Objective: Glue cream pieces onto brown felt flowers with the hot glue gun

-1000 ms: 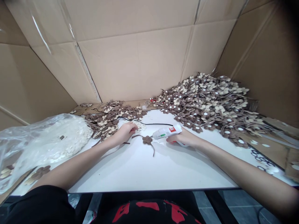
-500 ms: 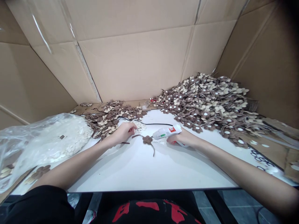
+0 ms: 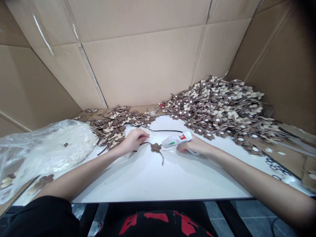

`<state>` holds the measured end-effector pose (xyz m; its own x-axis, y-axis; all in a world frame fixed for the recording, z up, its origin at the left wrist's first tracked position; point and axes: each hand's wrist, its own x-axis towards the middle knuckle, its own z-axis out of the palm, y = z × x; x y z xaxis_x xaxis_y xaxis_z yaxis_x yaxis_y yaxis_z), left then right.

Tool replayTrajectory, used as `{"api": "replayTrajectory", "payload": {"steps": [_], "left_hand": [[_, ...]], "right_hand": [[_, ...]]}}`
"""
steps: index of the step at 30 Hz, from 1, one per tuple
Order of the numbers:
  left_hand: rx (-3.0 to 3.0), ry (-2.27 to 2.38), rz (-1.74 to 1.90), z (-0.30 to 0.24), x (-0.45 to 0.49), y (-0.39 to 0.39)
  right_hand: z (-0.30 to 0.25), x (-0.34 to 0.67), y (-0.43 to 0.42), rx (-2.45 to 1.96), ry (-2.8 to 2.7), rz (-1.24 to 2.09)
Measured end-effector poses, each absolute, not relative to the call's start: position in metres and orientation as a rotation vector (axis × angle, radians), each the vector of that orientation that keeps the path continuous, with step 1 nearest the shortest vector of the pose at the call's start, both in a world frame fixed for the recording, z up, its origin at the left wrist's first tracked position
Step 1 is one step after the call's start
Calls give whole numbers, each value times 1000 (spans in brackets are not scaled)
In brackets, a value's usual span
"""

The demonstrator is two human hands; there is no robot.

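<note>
Glue gun of white-and-red plastic (image 3: 174, 140), gripped in right hand (image 3: 194, 144), aimed left at brown five-petal felt-like flower (image 3: 155, 147), mid-scene on white tabletop (image 3: 158, 184) — left hand (image 3: 135, 140) at left, fingers bunched, any pinch impossible to tell — beige-and-brown flower heap (image 3: 222, 103), far right.

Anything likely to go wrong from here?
- The glue gun in the right hand has its nozzle at the brown flower; a nudge might shift the flower.
- The left hand is near; if the nozzle's hot, a slip could burn.
- The black cord runs beside the left-hand pile; it may snag.
</note>
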<state>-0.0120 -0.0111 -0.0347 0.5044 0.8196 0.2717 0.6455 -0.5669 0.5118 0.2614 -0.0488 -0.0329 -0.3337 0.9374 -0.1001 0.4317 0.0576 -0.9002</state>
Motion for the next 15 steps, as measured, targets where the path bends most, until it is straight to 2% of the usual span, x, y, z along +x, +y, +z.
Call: {"api": "replayTrajectory", "payload": {"steps": [15], "left_hand": [[1785,1074,731,-38,3,-23]], "right_hand": [[-25,262,-53,-1424,-1695,1264]]}}
